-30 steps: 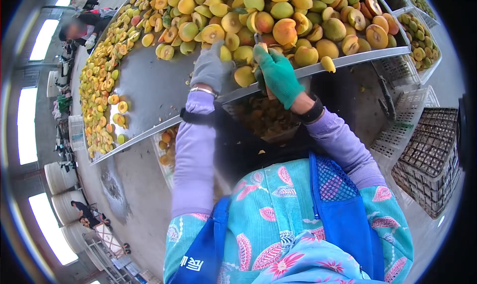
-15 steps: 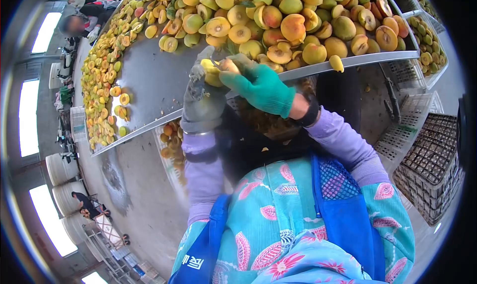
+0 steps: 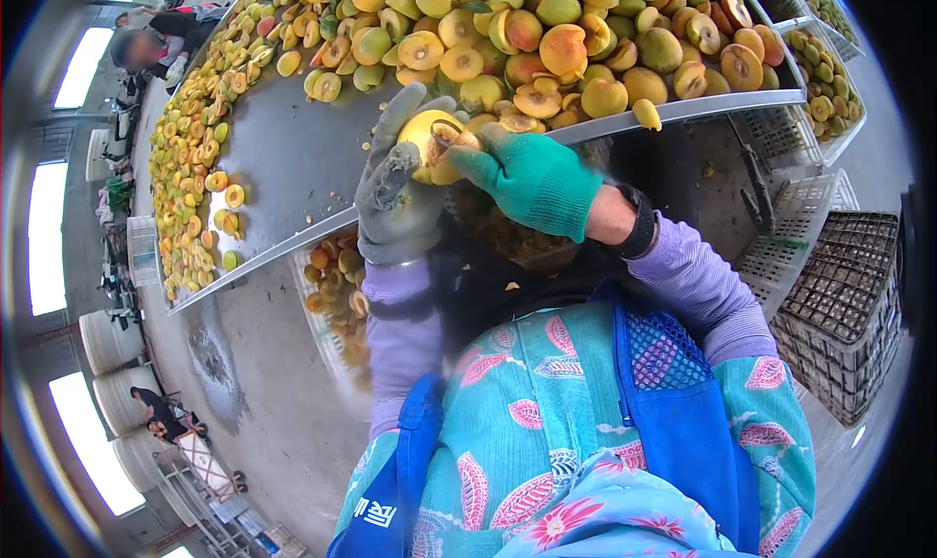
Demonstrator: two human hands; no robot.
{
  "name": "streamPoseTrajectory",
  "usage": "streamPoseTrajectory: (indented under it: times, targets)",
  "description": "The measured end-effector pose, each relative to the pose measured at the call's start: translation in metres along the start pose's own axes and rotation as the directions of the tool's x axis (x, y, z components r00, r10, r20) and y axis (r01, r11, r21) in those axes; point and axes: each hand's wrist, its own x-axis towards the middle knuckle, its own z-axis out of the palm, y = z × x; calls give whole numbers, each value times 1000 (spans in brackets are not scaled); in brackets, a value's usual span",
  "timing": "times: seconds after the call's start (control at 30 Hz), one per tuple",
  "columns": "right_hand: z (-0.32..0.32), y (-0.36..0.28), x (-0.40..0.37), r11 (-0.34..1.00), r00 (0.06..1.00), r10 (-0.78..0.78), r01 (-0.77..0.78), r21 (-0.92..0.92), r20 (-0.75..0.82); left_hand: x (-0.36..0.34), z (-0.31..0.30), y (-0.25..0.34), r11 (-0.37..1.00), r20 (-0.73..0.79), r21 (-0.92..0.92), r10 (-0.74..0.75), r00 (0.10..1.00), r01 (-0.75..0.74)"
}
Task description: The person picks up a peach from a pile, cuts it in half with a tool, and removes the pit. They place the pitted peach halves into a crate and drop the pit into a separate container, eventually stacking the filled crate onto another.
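Centrally in the head camera's view, a yellow fruit point(image 3: 425, 131) is held up just past the near edge of a metal table point(image 3: 293, 143), on the wearer's side. The left hand point(image 3: 395, 206), in a grey glove, is closed around the fruit from below and the outer side, its fingers curled along the skin. The right hand point(image 3: 547, 182), in a green glove, pinches at the fruit's opened face with thumb and fingers; whether it also grips a small tool is too hidden to tell.

The held fruit looks only partly worked: its flesh is open and brownish inside, but it does not seem fully parted, and whether a stone is inside cannot be told.

On the table, the far side carries a deep heap. Many pieces there are already halves, such as a cut half point(image 3: 420, 50) with its inner face up. Others, such as a rounded fruit point(image 3: 604, 98) by the near edge, look uncut from this side, so the heap seems mixed and far from finished. A thinner spread of mostly halved pieces point(image 3: 185, 172) runs along the table's left end.

Below the table's near edge, a pale crate point(image 3: 314, 316) holds more fruit. Beyond its right end sits a filled crate point(image 3: 847, 133); stacked crates point(image 3: 839, 294) stand nearer the wearer. Another person point(image 3: 176, 26) is beside its far left corner.
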Motion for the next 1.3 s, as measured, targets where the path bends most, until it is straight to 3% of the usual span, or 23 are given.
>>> streamPoseTrajectory:
  times: [0.23,0.43,0.53,0.63,0.83,0.93,1.03,1.17,1.23,1.3]
  targets:
    - [19,4,-9,999,988,11,-18,-46,-157,-1,1,-11,999,-18,-35,38,999,-39]
    - [16,3,-12,998,990,-12,3,-67,-141,-5,3,-14,997,-119,71,32,992,-24]
    - [20,9,-8,991,983,-91,74,-109,-162,3,-2,-11,951,-56,289,126,990,-105]
    - [25,6,-8,998,988,-49,43,-50,-144,6,5,-10,843,-41,499,256,966,-203]
    - [35,-8,-12,994,980,99,-89,63,-175,8,7,-32,770,-106,565,424,899,-297]
    - [30,-10,-13,963,969,228,-210,168,-93,6,13,-37,818,-171,519,383,908,-247]
    - [29,-8,-11,962,968,235,-219,166,-88,12,12,-40,809,-159,501,434,887,-307]
    - [19,-20,-6,733,901,392,-427,530,184,16,1,-32,833,-68,495,320,945,-247]
    - [22,-19,-5,671,891,395,-446,592,224,20,3,-27,824,-32,510,307,951,-248]
    - [39,-10,-5,666,915,379,-373,646,138,19,-1,-24,881,-3,424,234,972,-211]
